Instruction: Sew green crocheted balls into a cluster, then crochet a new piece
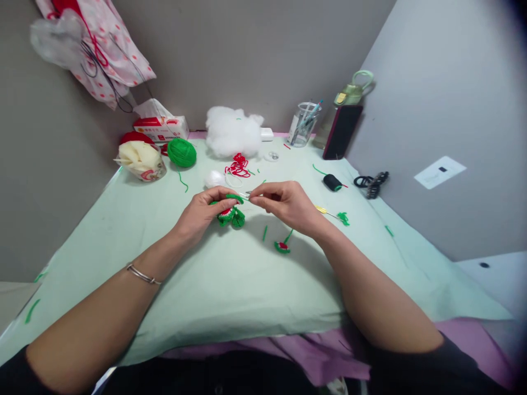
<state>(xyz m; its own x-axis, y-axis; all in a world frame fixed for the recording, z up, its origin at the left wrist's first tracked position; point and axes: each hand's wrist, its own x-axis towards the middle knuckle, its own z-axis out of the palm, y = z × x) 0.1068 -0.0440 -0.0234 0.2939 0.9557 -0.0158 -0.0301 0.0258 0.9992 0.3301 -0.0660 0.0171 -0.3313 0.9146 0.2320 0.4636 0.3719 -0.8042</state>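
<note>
My left hand (206,211) pinches a green, red and white crocheted piece (225,215), with green loops hanging below the fingers. Opposite it, my right hand (284,203) is closed in a pinch close to the left fingertips. Something thin and pale or silvery shows at its fingertips, too small to name. A short green strand runs between the two hands. Below my right hand lies a small red and green crocheted piece (282,247) with a green yarn tail. A cut bit of green yarn (264,233) rests beside it.
Behind the hands are white stuffing (233,131), a green yarn ball (181,152), tangled red yarn (239,165) and a tissue box (160,129). To the right are a black thread spool (332,182), a yellow-handled hook (321,209), a pen cup (303,125) and a phone (342,131).
</note>
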